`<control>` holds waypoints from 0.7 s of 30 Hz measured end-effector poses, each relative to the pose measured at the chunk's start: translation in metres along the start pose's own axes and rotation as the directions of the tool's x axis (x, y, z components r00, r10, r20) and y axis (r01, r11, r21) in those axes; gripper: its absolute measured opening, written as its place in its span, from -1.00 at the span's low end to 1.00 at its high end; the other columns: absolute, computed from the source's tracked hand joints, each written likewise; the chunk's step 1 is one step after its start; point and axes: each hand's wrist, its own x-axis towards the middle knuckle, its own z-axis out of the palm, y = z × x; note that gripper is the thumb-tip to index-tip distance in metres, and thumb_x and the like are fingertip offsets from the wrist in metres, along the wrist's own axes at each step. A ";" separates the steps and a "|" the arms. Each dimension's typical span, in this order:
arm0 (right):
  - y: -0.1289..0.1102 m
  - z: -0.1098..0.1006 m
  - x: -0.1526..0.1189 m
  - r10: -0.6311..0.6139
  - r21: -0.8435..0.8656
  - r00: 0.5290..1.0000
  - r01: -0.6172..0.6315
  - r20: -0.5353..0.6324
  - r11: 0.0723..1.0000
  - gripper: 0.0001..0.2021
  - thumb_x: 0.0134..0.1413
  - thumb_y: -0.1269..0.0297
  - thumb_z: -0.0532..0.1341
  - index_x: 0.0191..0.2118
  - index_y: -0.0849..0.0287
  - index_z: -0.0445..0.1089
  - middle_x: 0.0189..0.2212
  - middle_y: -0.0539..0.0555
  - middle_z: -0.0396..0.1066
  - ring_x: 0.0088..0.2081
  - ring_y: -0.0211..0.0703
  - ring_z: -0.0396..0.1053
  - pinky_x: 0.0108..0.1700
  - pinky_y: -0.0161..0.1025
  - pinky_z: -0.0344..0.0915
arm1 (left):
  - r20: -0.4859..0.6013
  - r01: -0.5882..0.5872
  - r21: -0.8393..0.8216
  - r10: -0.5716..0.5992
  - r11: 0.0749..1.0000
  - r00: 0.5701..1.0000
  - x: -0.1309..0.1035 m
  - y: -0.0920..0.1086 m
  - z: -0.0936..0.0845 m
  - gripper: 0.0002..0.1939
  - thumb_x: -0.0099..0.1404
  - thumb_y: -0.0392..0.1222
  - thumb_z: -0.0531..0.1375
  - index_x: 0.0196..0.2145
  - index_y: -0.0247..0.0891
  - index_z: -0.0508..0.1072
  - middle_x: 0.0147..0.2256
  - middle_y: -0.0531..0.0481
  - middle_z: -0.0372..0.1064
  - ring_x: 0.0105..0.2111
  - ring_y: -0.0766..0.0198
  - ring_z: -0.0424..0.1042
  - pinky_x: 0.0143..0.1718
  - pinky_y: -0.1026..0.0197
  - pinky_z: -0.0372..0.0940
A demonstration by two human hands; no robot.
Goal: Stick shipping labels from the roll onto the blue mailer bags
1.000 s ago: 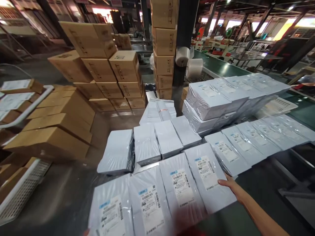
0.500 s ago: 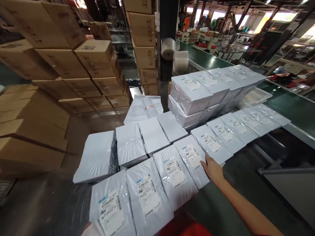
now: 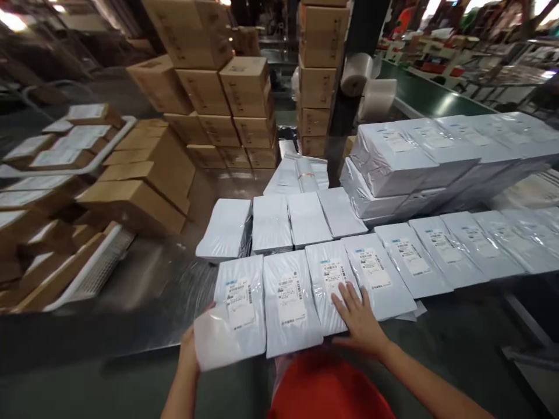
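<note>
My left hand (image 3: 191,349) grips a white, partly see-through sheet (image 3: 213,343) at its left edge. The sheet overlaps the lower left of the leftmost front package (image 3: 255,273), a white plastic-wrapped bundle with a printed label (image 3: 239,305). Some of the left fingers are hidden behind the sheet. With fingers spread, my right hand (image 3: 360,323) lies on the third front package (image 3: 321,253), over the lower part of its label (image 3: 334,270). Between my hands is another labelled package (image 3: 279,343).
More labelled packages (image 3: 413,256) continue the row rightward. Unlabelled white packages (image 3: 271,221) lie behind, beside a taller stack (image 3: 393,169). Cardboard boxes (image 3: 244,87) stand at the back; a white crate (image 3: 94,273) is at left. Clear plastic rolls (image 3: 378,99) hang by a dark post.
The view has swung left. My right hand has shifted leftward from the fourth front package onto the third. My left hand and the sheet, barely visible before, now show clearly.
</note>
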 end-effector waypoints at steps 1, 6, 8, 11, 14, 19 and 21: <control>-0.010 0.000 0.007 -0.107 0.037 0.994 0.105 0.037 0.994 -0.02 -0.05 -0.23 0.27 0.40 0.14 -0.03 0.38 0.40 -0.14 0.36 0.51 -0.21 0.24 0.51 -0.27 | -0.003 -0.014 -0.045 0.014 0.999 1.000 -0.004 -0.001 -0.003 -0.26 -0.27 0.13 0.44 -0.16 -0.40 0.55 -0.03 -0.34 0.49 -0.06 -0.24 0.49 -0.14 -0.01 0.47; -0.054 0.013 0.038 -0.292 0.050 0.952 0.289 0.087 0.956 -0.05 -0.04 -0.11 0.37 0.40 -0.03 -0.05 0.39 0.30 -0.15 0.33 0.51 -0.08 0.22 0.45 -0.06 | -0.053 -0.148 -0.135 0.142 0.980 0.988 -0.051 -0.003 -0.024 -0.48 -0.15 -0.01 0.42 -0.21 -0.30 0.61 0.17 -0.14 0.34 0.20 -0.13 0.26 -0.01 0.23 0.39; -0.058 0.019 0.043 -0.263 0.005 0.964 0.263 0.038 0.965 -0.07 -0.01 -0.06 0.37 0.40 0.02 -0.04 0.39 0.31 -0.17 0.34 0.49 -0.10 0.24 0.42 -0.06 | -0.048 -0.193 -0.135 0.188 0.972 0.981 -0.076 -0.006 -0.036 -0.53 -0.09 -0.03 0.41 -0.20 -0.27 0.62 0.13 -0.12 0.39 0.20 -0.12 0.27 0.02 0.21 0.39; -0.057 0.026 0.046 -0.241 -0.022 0.970 0.241 -0.024 0.970 -0.13 0.05 0.02 0.35 0.39 0.12 -0.02 0.38 0.34 -0.14 0.34 0.45 -0.10 0.27 0.36 -0.08 | -0.025 -0.230 -0.066 0.229 0.971 0.973 -0.112 -0.008 -0.052 -0.61 -0.09 -0.03 0.41 -0.27 -0.21 0.65 -0.02 -0.14 0.51 0.09 -0.18 0.39 0.01 0.03 0.42; -0.054 0.027 0.047 -0.227 0.004 0.973 0.228 -0.035 0.974 -0.15 0.05 0.10 0.37 0.38 0.15 0.01 0.37 0.36 -0.09 0.34 0.45 -0.09 0.28 0.37 -0.11 | 0.000 -0.354 0.162 0.359 0.921 0.933 -0.146 0.003 -0.054 -0.72 -0.07 0.01 0.38 -0.40 -0.20 0.67 -0.18 -0.18 0.58 -0.08 -0.18 0.51 -0.07 0.00 0.46; -0.063 -0.005 0.048 -0.165 0.299 0.986 0.163 -0.017 0.940 -0.26 0.09 -0.03 0.30 0.32 0.12 0.14 0.36 0.41 -0.06 0.35 0.54 -0.19 0.21 0.57 -0.17 | 0.233 -0.736 0.372 0.711 0.565 0.664 -0.201 0.056 -0.024 -0.74 0.23 -0.12 0.17 -0.21 -0.06 0.65 -0.20 -0.08 0.59 -0.20 0.07 0.58 -0.18 0.23 0.48; -0.078 -0.033 0.049 -0.229 0.552 0.973 0.200 -0.017 0.809 -0.22 0.04 -0.15 0.30 0.31 0.10 0.15 0.36 0.37 -0.05 0.36 0.45 -0.15 0.24 0.48 -0.10 | 0.276 -0.816 0.369 0.786 0.445 0.553 -0.220 0.081 -0.007 -0.66 0.27 -0.23 0.11 -0.12 0.03 0.61 -0.17 0.02 0.58 -0.18 0.19 0.57 -0.17 0.32 0.45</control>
